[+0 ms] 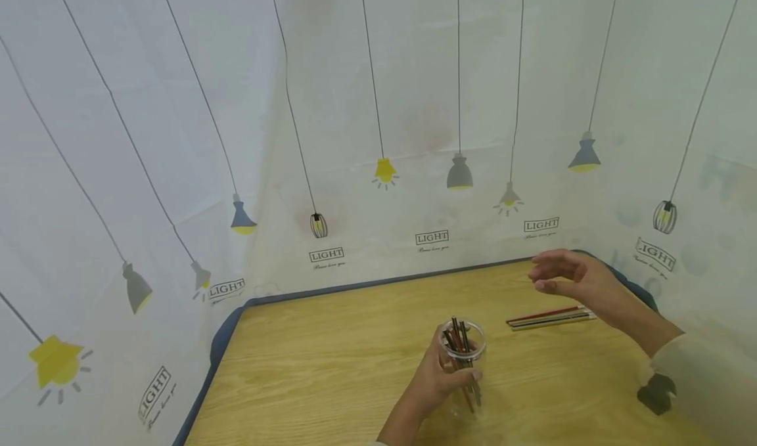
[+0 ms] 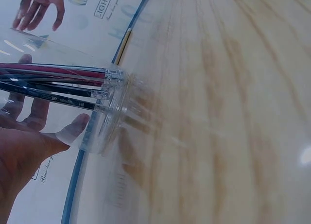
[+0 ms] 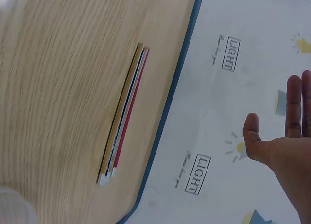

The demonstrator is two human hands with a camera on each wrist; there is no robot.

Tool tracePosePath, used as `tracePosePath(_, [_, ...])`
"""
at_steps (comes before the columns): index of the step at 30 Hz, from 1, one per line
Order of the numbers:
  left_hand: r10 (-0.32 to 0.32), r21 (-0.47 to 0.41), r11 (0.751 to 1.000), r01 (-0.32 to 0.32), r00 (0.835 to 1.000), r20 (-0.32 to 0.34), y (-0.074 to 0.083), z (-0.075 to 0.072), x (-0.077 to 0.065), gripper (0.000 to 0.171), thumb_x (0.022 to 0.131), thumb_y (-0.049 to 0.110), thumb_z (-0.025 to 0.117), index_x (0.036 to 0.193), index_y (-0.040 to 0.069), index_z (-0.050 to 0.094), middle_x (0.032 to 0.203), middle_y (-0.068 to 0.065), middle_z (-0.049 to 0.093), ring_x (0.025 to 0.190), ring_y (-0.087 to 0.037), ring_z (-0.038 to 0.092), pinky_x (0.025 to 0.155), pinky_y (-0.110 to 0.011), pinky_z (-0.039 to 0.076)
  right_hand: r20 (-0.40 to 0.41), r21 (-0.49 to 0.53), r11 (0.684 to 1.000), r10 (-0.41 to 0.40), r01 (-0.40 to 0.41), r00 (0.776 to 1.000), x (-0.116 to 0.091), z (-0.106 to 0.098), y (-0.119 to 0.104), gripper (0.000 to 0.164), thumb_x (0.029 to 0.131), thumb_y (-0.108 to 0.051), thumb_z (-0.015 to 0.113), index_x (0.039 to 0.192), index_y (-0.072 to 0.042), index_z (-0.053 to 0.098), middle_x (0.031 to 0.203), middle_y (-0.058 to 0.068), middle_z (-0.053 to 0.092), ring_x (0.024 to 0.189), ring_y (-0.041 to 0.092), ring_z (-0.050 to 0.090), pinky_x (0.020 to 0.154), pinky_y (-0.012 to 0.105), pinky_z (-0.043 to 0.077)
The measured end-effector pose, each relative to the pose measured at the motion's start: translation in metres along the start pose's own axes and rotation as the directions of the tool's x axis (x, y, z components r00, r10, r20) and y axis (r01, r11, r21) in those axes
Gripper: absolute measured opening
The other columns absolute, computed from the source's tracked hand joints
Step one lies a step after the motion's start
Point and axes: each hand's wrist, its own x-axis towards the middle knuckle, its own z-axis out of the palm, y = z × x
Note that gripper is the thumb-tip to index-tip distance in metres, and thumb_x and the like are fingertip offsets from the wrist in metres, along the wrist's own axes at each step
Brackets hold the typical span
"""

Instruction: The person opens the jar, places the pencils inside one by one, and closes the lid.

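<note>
My left hand (image 1: 433,375) grips a clear jar (image 1: 480,349) around its side, fingers on the far side and thumb across the front. Several pencils (image 1: 458,331) stand leaning inside it, dark and red ones; the left wrist view shows their eraser ends at the jar's base, one dark pencil (image 2: 63,100) marked HB. Raised above the table's right side is my right hand (image 1: 568,276), holding nothing, its fingers loosely bent and thumb apart. Near it, three pencils (image 3: 116,131) lie side by side on the wood: one yellowish, one blue-and-white striped, one red.
The light wood table (image 1: 307,367) has a dark blue edge (image 1: 378,282) along its back and sides. Pale sheeting (image 1: 355,91) printed with hanging lamps and the word LIGHT surrounds it. A dark patch (image 1: 656,393) shows by the right sleeve (image 1: 704,374).
</note>
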Motion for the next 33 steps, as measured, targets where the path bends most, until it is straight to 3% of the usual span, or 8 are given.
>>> tracePosePath(6, [-0.002, -0.006, 1.000, 0.002, 1.000, 0.012, 0.000, 0.003, -0.001, 0.085, 0.097, 0.016, 0.080, 0.168, 0.020, 0.033, 0.153, -0.023, 0.057, 0.132, -0.019, 0.062, 0.115, -0.038, 0.056, -0.023, -0.058, 0.997, 0.053, -0.055, 0.998, -0.005, -0.014, 0.016, 0.046, 0.104, -0.018, 0.079, 0.146, -0.011, 0.063, 0.123, -0.006, 0.080, 0.111, 0.002, 0.075, 0.090, 0.020, 0.062])
tracePosePath(10, [-0.024, -0.020, 1.000, 0.024, 1.000, -0.001, -0.001, 0.006, -0.004, 0.086, 0.097, 0.018, 0.082, 0.168, 0.023, 0.034, 0.152, -0.014, 0.061, 0.135, -0.020, 0.063, 0.120, -0.046, 0.054, -0.022, -0.059, 0.997, 0.052, -0.054, 0.998, -0.010, -0.021, 0.029, 0.046, 0.103, -0.014, 0.079, 0.146, -0.007, 0.062, 0.122, -0.003, 0.079, 0.109, 0.004, 0.076, 0.089, 0.021, 0.063])
tracePosePath(13, [-0.040, -0.019, 0.999, 0.040, 0.999, -0.008, -0.001, 0.007, -0.005, 0.088, 0.096, 0.022, 0.084, 0.168, 0.029, 0.033, 0.156, -0.009, 0.060, 0.139, -0.022, 0.061, 0.124, -0.052, 0.050, -0.022, -0.139, 0.988, 0.059, -0.062, 0.998, -0.011, -0.024, 0.040, 0.048, 0.103, -0.018, 0.080, 0.146, -0.007, 0.062, 0.124, 0.003, 0.079, 0.109, 0.002, 0.075, 0.088, 0.022, 0.063])
tracePosePath(17, [-0.065, -0.002, 0.998, 0.065, 0.998, -0.010, 0.003, 0.001, -0.003, 0.088, 0.096, 0.023, 0.085, 0.167, 0.037, 0.034, 0.158, -0.006, 0.060, 0.142, -0.024, 0.061, 0.125, -0.056, 0.048, -0.022, -0.294, 0.953, 0.067, -0.071, 0.997, -0.005, -0.026, 0.053, 0.047, 0.104, -0.026, 0.080, 0.145, -0.008, 0.065, 0.125, 0.010, 0.078, 0.109, 0.001, 0.071, 0.097, 0.042, 0.061])
tracePosePath(20, [-0.071, 0.017, 0.997, 0.071, 0.997, -0.002, 0.009, -0.006, 0.000, 0.085, 0.096, 0.022, 0.087, 0.163, 0.037, 0.038, 0.150, -0.001, 0.067, 0.138, -0.021, 0.064, 0.123, -0.052, 0.050, -0.020, -0.331, 0.941, 0.064, -0.067, 0.998, 0.001, -0.023, 0.063, 0.046, 0.103, -0.027, 0.082, 0.141, -0.007, 0.067, 0.122, 0.011, 0.079, 0.108, 0.004, 0.071, 0.099, 0.062, 0.057])
tracePosePath(22, [-0.057, 0.028, 0.998, 0.056, 0.998, 0.018, 0.012, -0.011, 0.002, 0.083, 0.095, 0.022, 0.088, 0.161, 0.033, 0.040, 0.145, 0.000, 0.070, 0.135, -0.021, 0.066, 0.121, -0.047, 0.052, -0.017, -0.347, 0.936, 0.060, -0.062, 0.998, 0.003, -0.022, 0.070, 0.045, 0.102, -0.028, 0.083, 0.140, -0.007, 0.069, 0.121, 0.012, 0.079, 0.107, 0.007, 0.072, 0.099, 0.068, 0.056])
tracePosePath(29, [0.002, 0.021, 1.000, -0.005, 0.991, 0.131, 0.022, -0.020, 0.002, 0.094, 0.093, 0.037, 0.091, 0.166, 0.027, 0.031, 0.153, -0.002, 0.061, 0.145, -0.030, 0.057, 0.117, -0.035, 0.053, 0.020, -0.476, 0.879, 0.027, -0.014, 0.999, 0.004, -0.019, 0.099, 0.038, 0.098, -0.015, 0.085, 0.132, -0.004, 0.072, 0.113, 0.011, 0.081, 0.105, 0.029, 0.076, 0.088, 0.052, 0.062])
tracePosePath(33, [0.021, -0.014, 1.000, -0.019, 0.991, 0.131, 0.030, -0.014, 0.000, 0.101, 0.092, 0.049, 0.090, 0.170, 0.029, 0.030, 0.158, -0.005, 0.054, 0.149, -0.029, 0.053, 0.114, -0.035, 0.057, 0.041, -0.548, 0.836, 0.057, -0.025, 0.998, -0.006, -0.015, 0.115, 0.035, 0.097, -0.006, 0.081, 0.130, 0.001, 0.071, 0.113, 0.017, 0.080, 0.108, 0.041, 0.076, 0.093, 0.059, 0.062])
